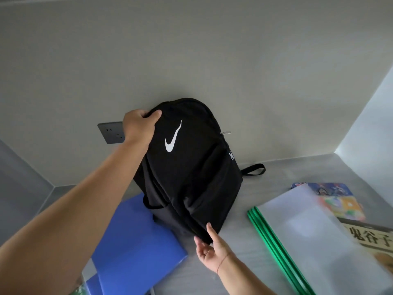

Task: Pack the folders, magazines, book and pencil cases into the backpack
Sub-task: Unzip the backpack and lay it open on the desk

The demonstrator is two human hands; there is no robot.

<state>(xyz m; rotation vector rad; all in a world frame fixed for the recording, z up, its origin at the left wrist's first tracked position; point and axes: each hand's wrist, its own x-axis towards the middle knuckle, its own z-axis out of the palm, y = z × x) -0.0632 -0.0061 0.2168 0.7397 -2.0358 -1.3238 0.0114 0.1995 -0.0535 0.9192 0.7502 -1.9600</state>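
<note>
My left hand (139,122) grips the top of the upright backpack (191,167); my right hand (210,250), fingers loose, touches its near bottom corner.

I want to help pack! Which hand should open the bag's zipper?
Probably the right hand. It only touches the bottom corner of the backpack, and the zipper pull sticks out on that side. The left hand grips the top, steadying it.
</note>
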